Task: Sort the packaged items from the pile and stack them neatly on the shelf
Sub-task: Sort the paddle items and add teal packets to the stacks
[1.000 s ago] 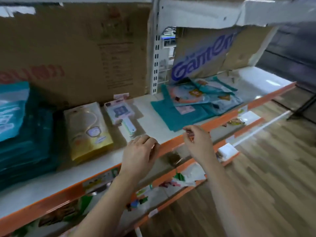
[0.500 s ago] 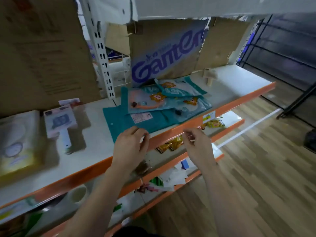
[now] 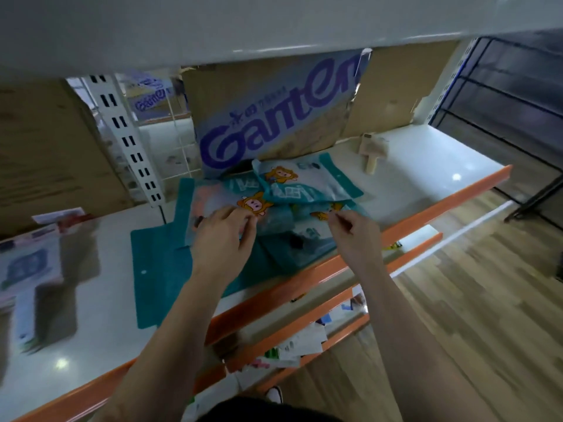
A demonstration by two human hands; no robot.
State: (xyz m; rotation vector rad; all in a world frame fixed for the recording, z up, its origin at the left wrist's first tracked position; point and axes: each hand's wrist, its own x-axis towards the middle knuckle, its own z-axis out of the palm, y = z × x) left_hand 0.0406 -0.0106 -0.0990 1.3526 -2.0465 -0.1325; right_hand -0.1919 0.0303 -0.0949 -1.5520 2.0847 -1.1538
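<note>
Here the left hand point(image 3: 224, 239) and right hand point(image 3: 355, 239) lie over the teal packets point(image 3: 304, 190), fingers point(image 3: 247, 222) curled, grip unclear.

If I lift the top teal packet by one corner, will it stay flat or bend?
Probably it bends: the top teal packet looks like thin film with wavy edges. Being so flat, it seems light. Its glossy face may slide on the packets beneath.

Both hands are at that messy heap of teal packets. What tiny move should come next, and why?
Probably pinch the teal-edged clear plastic packet with the cartoon animal under the left hand and lift it off the heap. The packets lie crisscrossed on the white shelf, that one is mostly uncovered, and the right hand is close by to steady the rest.
</note>
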